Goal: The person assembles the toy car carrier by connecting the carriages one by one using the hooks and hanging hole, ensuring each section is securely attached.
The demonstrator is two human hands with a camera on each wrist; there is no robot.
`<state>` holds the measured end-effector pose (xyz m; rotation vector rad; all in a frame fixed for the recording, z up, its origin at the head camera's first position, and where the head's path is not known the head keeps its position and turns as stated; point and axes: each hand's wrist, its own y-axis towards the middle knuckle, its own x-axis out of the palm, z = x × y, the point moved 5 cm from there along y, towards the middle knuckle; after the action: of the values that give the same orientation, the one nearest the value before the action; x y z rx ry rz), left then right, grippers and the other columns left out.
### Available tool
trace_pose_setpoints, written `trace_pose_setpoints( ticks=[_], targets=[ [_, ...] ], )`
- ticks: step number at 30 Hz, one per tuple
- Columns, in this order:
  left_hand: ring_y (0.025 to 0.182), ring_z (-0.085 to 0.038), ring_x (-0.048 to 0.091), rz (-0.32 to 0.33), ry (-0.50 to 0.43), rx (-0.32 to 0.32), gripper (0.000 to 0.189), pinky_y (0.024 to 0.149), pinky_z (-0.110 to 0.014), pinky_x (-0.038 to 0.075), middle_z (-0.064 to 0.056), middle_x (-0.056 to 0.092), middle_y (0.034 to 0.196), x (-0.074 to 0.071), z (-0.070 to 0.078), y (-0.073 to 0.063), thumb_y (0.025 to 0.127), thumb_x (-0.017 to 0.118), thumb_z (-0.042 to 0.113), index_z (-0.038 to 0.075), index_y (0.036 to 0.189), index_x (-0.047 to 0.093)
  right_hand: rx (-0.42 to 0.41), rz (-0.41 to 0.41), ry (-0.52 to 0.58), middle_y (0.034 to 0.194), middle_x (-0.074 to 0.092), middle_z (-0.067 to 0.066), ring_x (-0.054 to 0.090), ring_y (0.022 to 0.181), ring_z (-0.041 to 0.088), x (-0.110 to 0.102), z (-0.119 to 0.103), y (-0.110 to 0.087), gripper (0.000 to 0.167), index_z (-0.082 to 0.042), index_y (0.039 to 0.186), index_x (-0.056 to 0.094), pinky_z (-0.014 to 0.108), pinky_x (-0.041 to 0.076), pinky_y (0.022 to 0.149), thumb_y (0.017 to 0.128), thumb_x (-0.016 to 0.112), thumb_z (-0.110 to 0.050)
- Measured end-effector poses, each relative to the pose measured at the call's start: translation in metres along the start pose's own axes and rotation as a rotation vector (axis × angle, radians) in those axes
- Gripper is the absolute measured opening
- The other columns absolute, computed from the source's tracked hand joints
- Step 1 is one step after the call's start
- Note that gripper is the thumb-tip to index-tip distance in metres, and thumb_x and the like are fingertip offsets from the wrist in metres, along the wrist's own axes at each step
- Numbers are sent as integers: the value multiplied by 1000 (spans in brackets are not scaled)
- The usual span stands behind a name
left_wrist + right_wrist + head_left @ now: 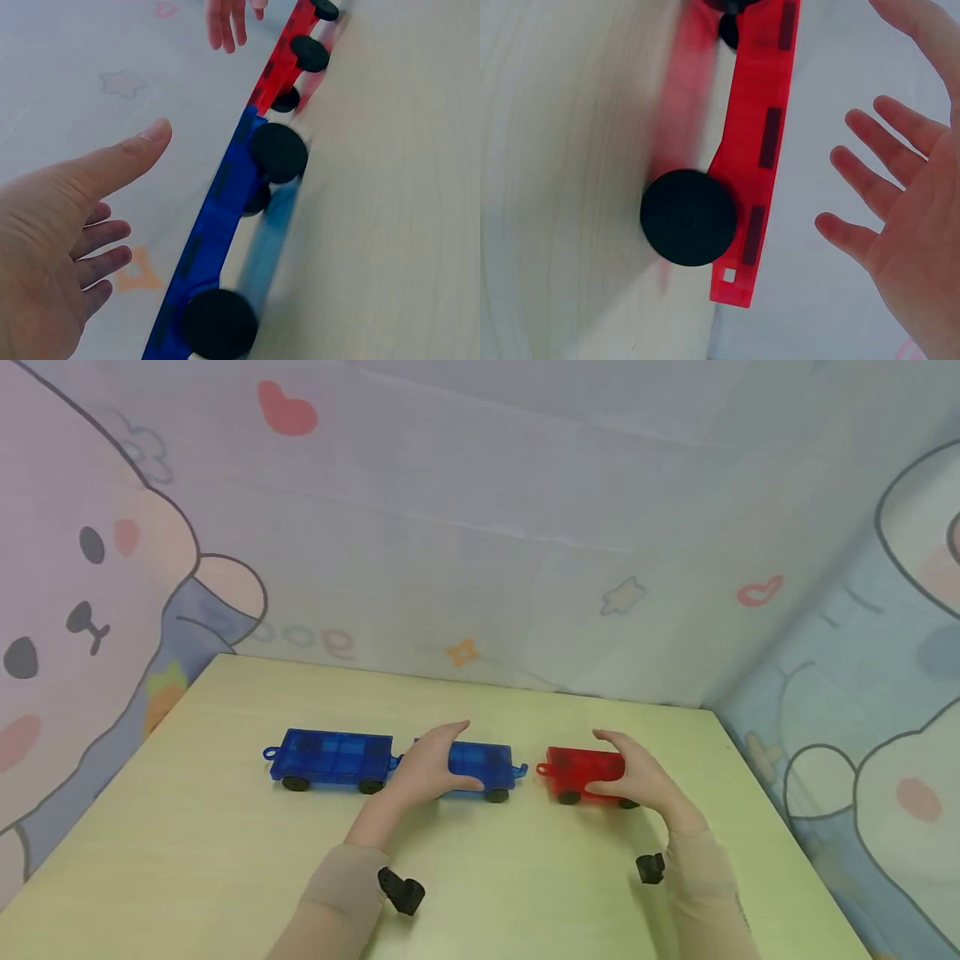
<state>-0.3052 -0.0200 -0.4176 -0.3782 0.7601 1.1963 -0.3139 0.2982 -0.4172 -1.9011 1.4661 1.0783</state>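
Observation:
Three see-through toy train cars with black wheels stand in a row on the table. One blue car (332,758) is at the left, and its right end meets a second blue car (487,762). To the right, a red car (585,767) has its ring close to the second car's hook, with a small gap in the head view. My left hand (429,768) is at the second blue car's left half, thumb and fingers spread. My right hand (636,775), fingers apart, is beside the red car's right half. Both wrist views show the hands with nothing between their fingers.
The pale yellow table (510,893) ends at a cloth backdrop (465,527) printed with cartoon animals, hearts and stars. A small black camera (402,892) sits on the left wrist and another black camera (650,868) on the right.

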Motion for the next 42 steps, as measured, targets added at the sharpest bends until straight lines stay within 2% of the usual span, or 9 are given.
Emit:
trace_pose_setpoints(
  ticks=[4,10,15,21,28,42],
  targets=[
    [144,-34,34,-38,-4,-5,92,116,-53,33,-13,39,155,11,1,7,76,85,32,10,151,37,20,-34,9,147,44,21,42,132,43,3,9,2,83,-3,144,42,60,39,107,76,83,-27],
    [146,-35,30,-91,46,3,90,116,-54,32,-16,34,157,25,-6,13,77,84,33,10,151,38,26,-96,-10,144,45,24,45,127,41,9,19,2,89,1,145,40,57,46,101,74,84,-29],
    [146,-35,29,-122,56,11,90,116,-54,31,-17,33,157,30,-9,13,76,84,31,10,151,38,17,-105,-51,146,44,26,43,129,44,11,24,0,93,5,144,40,59,43,103,70,86,-30],
    [145,-35,31,-114,75,29,89,116,-54,31,-17,36,156,32,-12,11,76,85,30,10,150,40,41,-117,-67,145,44,27,42,129,45,9,28,-3,96,6,144,40,60,40,104,68,86,-30],
    [144,-34,34,-119,50,14,88,116,-51,33,-13,39,155,33,-14,8,76,84,29,10,150,40,41,-125,-25,145,44,27,42,131,44,12,30,-5,91,8,144,39,59,37,108,72,84,-26],
    [143,-33,36,-118,34,18,88,116,-51,34,-12,41,154,32,-17,6,76,85,30,11,150,40,36,-118,-29,142,48,26,45,128,43,18,23,-5,89,6,142,43,57,40,107,72,85,-30]
  ],
)
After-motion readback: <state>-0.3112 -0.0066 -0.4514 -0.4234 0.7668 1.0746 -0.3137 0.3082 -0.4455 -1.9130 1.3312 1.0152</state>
